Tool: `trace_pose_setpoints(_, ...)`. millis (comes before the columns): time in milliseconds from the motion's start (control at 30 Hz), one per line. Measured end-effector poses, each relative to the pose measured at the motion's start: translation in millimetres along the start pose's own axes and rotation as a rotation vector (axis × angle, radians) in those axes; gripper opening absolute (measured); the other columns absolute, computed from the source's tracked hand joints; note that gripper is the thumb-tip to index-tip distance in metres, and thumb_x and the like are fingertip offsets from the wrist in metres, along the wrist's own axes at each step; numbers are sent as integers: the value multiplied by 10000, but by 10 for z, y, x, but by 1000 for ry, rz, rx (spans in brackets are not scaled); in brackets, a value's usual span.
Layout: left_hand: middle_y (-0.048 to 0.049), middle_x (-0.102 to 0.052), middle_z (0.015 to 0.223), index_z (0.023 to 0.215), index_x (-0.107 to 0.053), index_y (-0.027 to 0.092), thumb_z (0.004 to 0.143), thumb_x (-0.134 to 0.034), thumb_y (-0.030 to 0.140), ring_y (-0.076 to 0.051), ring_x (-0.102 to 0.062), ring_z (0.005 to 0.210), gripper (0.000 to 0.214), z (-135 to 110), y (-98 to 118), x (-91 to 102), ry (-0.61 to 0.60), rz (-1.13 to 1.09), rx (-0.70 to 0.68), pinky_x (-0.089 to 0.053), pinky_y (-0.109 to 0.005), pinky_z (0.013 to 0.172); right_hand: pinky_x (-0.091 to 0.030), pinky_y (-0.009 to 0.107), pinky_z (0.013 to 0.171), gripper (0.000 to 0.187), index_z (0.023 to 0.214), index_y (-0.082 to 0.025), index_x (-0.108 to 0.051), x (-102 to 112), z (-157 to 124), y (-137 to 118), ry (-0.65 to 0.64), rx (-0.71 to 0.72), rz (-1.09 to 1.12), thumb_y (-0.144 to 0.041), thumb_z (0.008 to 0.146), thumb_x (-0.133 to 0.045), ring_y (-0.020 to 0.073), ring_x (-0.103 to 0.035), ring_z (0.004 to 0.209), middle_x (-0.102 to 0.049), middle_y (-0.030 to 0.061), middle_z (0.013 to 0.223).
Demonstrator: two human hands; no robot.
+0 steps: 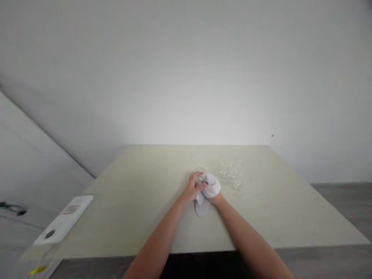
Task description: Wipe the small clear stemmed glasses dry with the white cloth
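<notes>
My left hand (194, 186) is wrapped round a clear glass (199, 175) held over the middle of the pale table (139, 201). My right hand (215, 198) is mostly hidden under a white cloth (211, 188) that it presses against the glass. A loose end of the cloth hangs down toward the tabletop. Both arms reach in from the near edge.
Several clear glasses (232, 172) stand in a group just right of my hands. A white flat board (65, 221) with a dark spot lies at the table's left edge. A white wall rises behind the table, and grey floor shows at right.
</notes>
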State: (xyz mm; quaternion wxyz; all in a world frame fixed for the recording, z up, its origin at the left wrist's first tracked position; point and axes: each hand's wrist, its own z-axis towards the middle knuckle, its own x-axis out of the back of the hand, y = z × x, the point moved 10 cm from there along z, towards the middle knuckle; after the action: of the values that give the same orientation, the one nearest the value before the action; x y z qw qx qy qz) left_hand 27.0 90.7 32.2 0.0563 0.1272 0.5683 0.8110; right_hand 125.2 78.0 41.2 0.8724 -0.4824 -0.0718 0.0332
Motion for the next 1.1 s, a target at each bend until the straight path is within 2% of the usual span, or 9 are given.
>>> trace_pose_setpoints(133,-75,-601,1088,1205,-489,205,661,-809,408,-217,-589,1020,663,5,10,252,182,-149,46,-438,-349,899,-528,308,757,279,902,-183,-693,-72,-15,137,-28,-101,-25,-438,809,-629,192,-643,791,-709,57,847)
trace_pose_setpoints(300,-70,-652,1071,1179,-484,221,729,-766,395,-183,-637,925,559,1,-35,152,85,-531,138,-468,-333,841,-505,264,633,305,772,-165,-672,-79,-29,153,-84,-158,48,-470,753,-663,150,-585,660,-675,33,742)
trace_pose_setpoints(367,-72,-653,1093,1112,-536,209,710,-778,414,-187,-635,934,513,14,-57,151,93,-565,147,-464,-325,841,-493,255,611,299,755,-161,-661,-12,-34,166,-49,-169,32,-459,736,-681,141,-569,634,-660,26,712)
trace_pose_setpoints(500,-38,-660,942,1031,-609,170,632,-829,434,-153,-623,831,527,34,-96,283,218,-486,154,-454,-274,779,-509,291,703,273,756,-175,-669,17,-65,251,-49,-176,20,-436,695,-722,154,-591,687,-670,27,738)
trace_pose_setpoints(667,-117,-653,1116,1146,-578,170,693,-772,488,-201,-633,948,586,24,-6,121,61,-693,183,-461,-328,847,-508,286,667,277,776,-178,-683,-94,-121,417,-113,-289,145,-452,735,-682,149,-591,672,-681,31,753)
trace_pose_setpoints(733,-108,-648,1123,1124,-596,169,694,-774,476,-194,-626,958,558,25,11,141,77,-654,174,-454,-312,852,-502,271,636,279,772,-175,-681,-96,-117,413,-95,-281,163,-446,717,-707,143,-581,650,-675,27,732)
trace_pose_setpoints(867,-58,-666,964,1091,-637,152,589,-854,436,-168,-622,868,616,43,-11,259,170,-490,157,-442,-276,814,-503,265,634,263,747,-183,-680,-74,-122,440,-86,-254,131,-422,672,-759,139,-574,638,-671,19,709)
trace_pose_setpoints(1033,-112,-674,1075,1146,-591,180,686,-779,488,-203,-645,892,585,20,-3,114,40,-664,187,-467,-345,836,-531,317,731,289,763,-186,-691,-77,-169,532,-107,-259,160,-472,774,-648,159,-609,706,-694,39,759)
trace_pose_setpoints(1100,-112,-665,1118,1122,-606,183,723,-748,488,-209,-640,938,522,12,-6,110,42,-650,186,-465,-340,855,-534,320,747,296,780,-181,-695,-84,-167,526,-94,-247,162,-474,774,-652,166,-621,727,-700,48,784)
